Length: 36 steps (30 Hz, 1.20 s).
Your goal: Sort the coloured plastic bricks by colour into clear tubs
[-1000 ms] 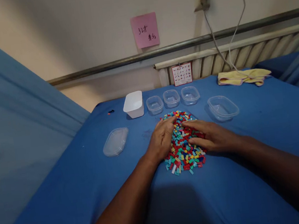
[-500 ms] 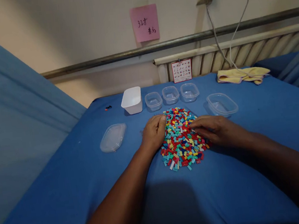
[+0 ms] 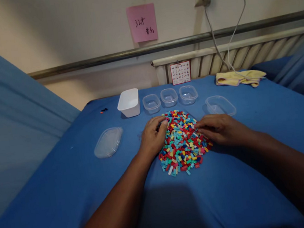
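A broad heap of small toy bricks (image 3: 180,143) in red, turquoise, yellow, green, blue and white lies on the blue cloth in front of me. My left hand (image 3: 154,136) rests cupped at the heap's upper left edge, thumb a little apart from the fingers, with no held piece visible. From the right, my right hand (image 3: 223,129) reaches over the heap, fingertips and thumb drawn close together at the bricks. A pale brick shows right by those fingertips; what is between them is too small to make out.
Behind the heap stand a white tub (image 3: 129,107) and three clear containers (image 3: 169,100). A larger clear container (image 3: 221,111) sits behind my right hand, and stacked clear lids (image 3: 108,143) lie left. A yellow cloth (image 3: 237,78) and small black-and-orange bits (image 3: 104,110) lie farther back.
The whole view has shifted slightly, so things sit a little farther left. My right fingertips have moved slightly over the bricks; my left hand stays at the heap's edge, thumb slightly lower.
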### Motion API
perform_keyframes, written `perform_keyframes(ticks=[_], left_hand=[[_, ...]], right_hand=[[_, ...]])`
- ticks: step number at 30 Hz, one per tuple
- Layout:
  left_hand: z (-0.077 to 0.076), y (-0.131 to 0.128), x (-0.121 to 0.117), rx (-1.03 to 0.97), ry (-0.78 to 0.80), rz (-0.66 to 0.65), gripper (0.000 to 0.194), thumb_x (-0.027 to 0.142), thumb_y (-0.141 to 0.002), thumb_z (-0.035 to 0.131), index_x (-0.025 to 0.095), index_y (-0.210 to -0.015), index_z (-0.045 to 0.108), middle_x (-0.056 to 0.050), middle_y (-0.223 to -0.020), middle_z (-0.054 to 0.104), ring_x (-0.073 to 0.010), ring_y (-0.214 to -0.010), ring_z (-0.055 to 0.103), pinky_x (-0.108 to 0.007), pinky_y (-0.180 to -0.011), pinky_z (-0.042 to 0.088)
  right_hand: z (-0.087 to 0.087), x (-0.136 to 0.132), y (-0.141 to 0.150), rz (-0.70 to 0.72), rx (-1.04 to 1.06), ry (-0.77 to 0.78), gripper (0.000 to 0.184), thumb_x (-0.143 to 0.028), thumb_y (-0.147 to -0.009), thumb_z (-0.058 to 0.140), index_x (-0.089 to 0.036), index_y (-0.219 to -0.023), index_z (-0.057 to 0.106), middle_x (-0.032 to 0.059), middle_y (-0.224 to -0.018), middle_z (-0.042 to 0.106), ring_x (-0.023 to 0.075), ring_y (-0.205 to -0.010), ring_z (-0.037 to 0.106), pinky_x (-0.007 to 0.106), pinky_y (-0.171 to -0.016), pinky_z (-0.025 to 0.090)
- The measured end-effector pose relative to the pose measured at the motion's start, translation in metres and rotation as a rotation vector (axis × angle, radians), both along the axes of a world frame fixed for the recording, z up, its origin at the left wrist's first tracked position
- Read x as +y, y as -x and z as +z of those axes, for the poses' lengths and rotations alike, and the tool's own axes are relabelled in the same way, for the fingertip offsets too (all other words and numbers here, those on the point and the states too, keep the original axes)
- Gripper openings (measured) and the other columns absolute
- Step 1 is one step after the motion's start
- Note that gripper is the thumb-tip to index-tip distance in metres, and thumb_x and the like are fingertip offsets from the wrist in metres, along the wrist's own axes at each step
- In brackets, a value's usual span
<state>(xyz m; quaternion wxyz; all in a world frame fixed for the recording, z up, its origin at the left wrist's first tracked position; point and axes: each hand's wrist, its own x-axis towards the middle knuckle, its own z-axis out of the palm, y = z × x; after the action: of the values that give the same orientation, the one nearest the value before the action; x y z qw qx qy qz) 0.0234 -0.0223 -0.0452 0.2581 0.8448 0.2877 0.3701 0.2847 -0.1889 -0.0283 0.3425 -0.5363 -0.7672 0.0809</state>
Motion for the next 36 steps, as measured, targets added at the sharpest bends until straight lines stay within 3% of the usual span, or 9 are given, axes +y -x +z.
perform_keyframes(ticks=[6, 11, 14, 22, 28, 36], left_hand=[[0.0, 0.0, 0.0, 0.015, 0.015, -0.012, 0.03, 0.039, -0.11, 0.059, 0.023, -0.125, 0.08, -0.007, -0.13, 0.081, -0.0255, -0.126, 0.074, -0.047, -0.116, 0.058], [0.0, 0.0, 0.0, -0.007, 0.039, -0.004, 0.03, 0.04, -0.11, 0.059, 0.024, -0.122, 0.081, -0.007, -0.128, 0.082, -0.025, -0.124, 0.075, -0.045, -0.115, 0.058], [0.001, 0.0, 0.0, -0.017, 0.044, 0.006, 0.03, 0.041, -0.11, 0.059, 0.023, -0.121, 0.081, -0.007, -0.126, 0.082, -0.0251, -0.123, 0.075, -0.045, -0.114, 0.059], [0.002, 0.001, 0.0, -0.019, 0.052, 0.014, 0.029, 0.04, -0.109, 0.06, 0.023, -0.12, 0.081, -0.007, -0.126, 0.082, -0.0256, -0.12, 0.076, -0.046, -0.114, 0.059], [0.003, 0.001, -0.001, -0.019, 0.065, 0.015, 0.03, 0.042, -0.109, 0.06, 0.024, -0.12, 0.081, -0.007, -0.126, 0.083, -0.0258, -0.121, 0.076, -0.046, -0.114, 0.06], [0.0, 0.001, 0.002, -0.016, 0.058, 0.032, 0.031, 0.041, -0.109, 0.06, 0.022, -0.122, 0.081, -0.009, -0.127, 0.082, -0.0259, -0.122, 0.076, -0.047, -0.115, 0.059]], right_hand=[[-0.002, 0.0, 0.006, 0.079, 0.02, 0.048, 0.025, -0.028, -0.106, 0.071, -0.026, -0.129, 0.079, 0.008, -0.111, 0.082, 0.0232, -0.098, 0.078, 0.036, -0.085, 0.06], [0.002, 0.001, 0.007, 0.06, 0.041, 0.146, 0.009, -0.023, -0.104, 0.068, -0.025, -0.105, 0.077, 0.0032, -0.094, 0.077, 0.0181, -0.082, 0.073, 0.03, -0.074, 0.055], [0.007, 0.0, 0.006, 0.03, 0.052, 0.164, 0.008, -0.021, -0.103, 0.067, -0.024, -0.102, 0.074, 0.0025, -0.093, 0.077, 0.0177, -0.079, 0.072, 0.03, -0.072, 0.054], [0.01, 0.0, 0.008, -0.095, 0.141, 0.051, 0.016, -0.028, -0.108, 0.063, -0.024, -0.117, 0.076, 0.0049, -0.099, 0.082, 0.0209, -0.083, 0.076, 0.034, -0.074, 0.059], [0.003, 0.004, 0.001, -0.187, 0.122, -0.034, 0.012, -0.03, -0.108, 0.067, -0.023, -0.108, 0.077, 0.0063, -0.096, 0.079, 0.0219, -0.082, 0.074, 0.036, -0.074, 0.057], [-0.004, 0.006, 0.0, -0.159, 0.136, -0.05, 0.022, -0.02, -0.106, 0.062, -0.025, -0.121, 0.078, 0.007, -0.107, 0.083, 0.0237, -0.093, 0.079, 0.038, -0.083, 0.062]])
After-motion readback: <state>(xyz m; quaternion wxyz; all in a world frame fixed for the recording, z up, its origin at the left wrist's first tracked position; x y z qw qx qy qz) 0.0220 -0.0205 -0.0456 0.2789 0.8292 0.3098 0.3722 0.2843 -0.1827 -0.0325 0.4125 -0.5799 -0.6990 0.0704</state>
